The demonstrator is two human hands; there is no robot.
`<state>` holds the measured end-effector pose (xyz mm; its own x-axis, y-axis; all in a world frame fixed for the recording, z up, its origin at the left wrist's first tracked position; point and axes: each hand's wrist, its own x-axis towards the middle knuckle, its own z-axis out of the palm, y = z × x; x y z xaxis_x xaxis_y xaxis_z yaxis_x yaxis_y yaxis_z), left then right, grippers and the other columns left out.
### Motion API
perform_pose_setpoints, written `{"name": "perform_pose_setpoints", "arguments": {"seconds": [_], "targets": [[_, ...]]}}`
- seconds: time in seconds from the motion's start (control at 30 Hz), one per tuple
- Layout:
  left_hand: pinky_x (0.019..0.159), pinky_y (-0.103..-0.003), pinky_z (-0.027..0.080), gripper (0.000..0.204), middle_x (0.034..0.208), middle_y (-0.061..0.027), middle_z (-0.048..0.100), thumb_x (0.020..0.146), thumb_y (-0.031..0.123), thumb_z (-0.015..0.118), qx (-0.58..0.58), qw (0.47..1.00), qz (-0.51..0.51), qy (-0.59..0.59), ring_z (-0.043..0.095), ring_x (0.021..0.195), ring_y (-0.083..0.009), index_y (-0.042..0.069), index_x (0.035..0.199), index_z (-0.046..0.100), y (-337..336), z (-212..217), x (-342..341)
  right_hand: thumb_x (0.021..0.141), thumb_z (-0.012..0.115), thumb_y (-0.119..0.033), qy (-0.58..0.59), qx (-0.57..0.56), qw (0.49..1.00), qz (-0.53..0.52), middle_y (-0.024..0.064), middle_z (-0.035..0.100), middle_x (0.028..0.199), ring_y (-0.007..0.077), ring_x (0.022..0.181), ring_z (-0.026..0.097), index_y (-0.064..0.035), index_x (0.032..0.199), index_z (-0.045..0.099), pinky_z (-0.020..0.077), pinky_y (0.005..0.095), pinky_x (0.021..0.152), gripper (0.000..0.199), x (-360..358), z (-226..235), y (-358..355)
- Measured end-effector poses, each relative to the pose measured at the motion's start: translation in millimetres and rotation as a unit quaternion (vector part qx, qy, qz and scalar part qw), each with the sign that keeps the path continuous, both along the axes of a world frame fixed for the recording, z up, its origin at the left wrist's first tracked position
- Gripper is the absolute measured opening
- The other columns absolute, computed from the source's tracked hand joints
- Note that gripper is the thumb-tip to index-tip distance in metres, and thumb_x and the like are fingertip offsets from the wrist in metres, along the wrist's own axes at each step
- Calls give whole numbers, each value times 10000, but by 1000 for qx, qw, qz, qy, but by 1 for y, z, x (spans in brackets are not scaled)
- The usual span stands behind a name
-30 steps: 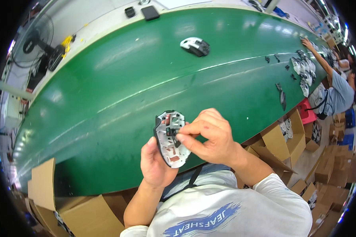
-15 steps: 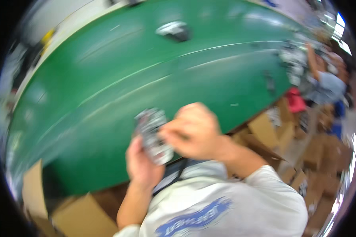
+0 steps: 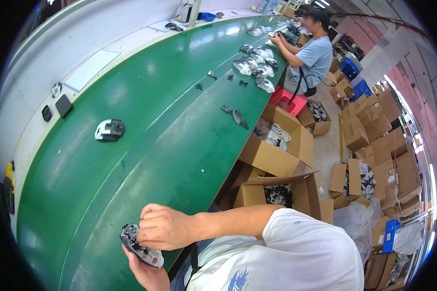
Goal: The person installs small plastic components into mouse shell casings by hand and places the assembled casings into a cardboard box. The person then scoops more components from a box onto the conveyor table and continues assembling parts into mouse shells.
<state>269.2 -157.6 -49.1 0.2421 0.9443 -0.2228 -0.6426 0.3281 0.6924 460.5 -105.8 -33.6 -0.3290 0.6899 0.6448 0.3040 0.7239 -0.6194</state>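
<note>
An opened computer mouse (image 3: 149, 255), its inner parts bare and its shell black and pale, lies in my left hand (image 3: 150, 276) over the near edge of the green table. That hand's fingers wrap under and along the mouse. My right hand (image 3: 165, 228) bends over the top with its fingers closed and their tips down among the inner parts. Whatever those fingertips pinch is hidden behind them. Farther off on the green surface (image 3: 145, 160) sits a white and black mouse (image 3: 109, 131).
Dark loose parts (image 3: 236, 116) and a pile of mouse shells (image 3: 255, 63) lie farther up the table. A co-worker (image 3: 315, 58) in light blue sits there on a red stool (image 3: 289, 100). Cardboard boxes (image 3: 272, 160) of parts line the table's right edge.
The view has swung toward the right and sharpened, bringing the co-worker and boxes into fuller view. Both hands still stay on the opened mouse, now lower left in the picture.
</note>
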Motion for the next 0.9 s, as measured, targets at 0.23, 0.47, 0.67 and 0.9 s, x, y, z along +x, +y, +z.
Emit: {"name": "perform_pose_setpoints", "arguments": {"seconds": [0.23, 0.47, 0.67, 0.9], "targets": [[1230, -423, 384, 676, 1594, -111, 518, 1102, 427, 455, 44, 998, -5, 34, 511, 1465, -251, 31, 1644, 375, 5, 14, 8, 858, 846, -162, -49, -5, 998, -49, 35, 710, 818, 232, 767, 690, -93, 884, 735, 578, 420, 919, 133, 14, 24, -1], [1220, -430, 399, 649, 1571, -124, 550, 1120, 451, 405, 6, 998, -35, -54, 534, 1444, -249, 14, 1599, 445, 1, 12, 4, 829, 809, -129, -77, -86, 993, -38, 29, 645, 709, 245, 691, 673, -93, 822, 695, 565, 409, 848, 119, 6, 33, -3], [1194, -405, 396, 713, 1497, -117, 576, 1076, 487, 472, 6, 993, -29, 118, 546, 1399, -230, 11, 1600, 386, 3, 24, 11, 772, 820, -44, -105, -99, 988, -55, 21, 575, 642, 232, 602, 606, -89, 778, 665, 564, 398, 807, 162, 0, 30, -3], [1250, -396, 310, 687, 1593, -142, 449, 1109, 342, 422, 45, 988, -75, 125, 441, 1467, -230, -17, 1673, 263, 8, 16, 2, 809, 790, -92, -124, -95, 985, -73, 74, 664, 737, 291, 712, 686, -73, 811, 677, 559, 424, 785, 114, -4, 21, -6]]}}
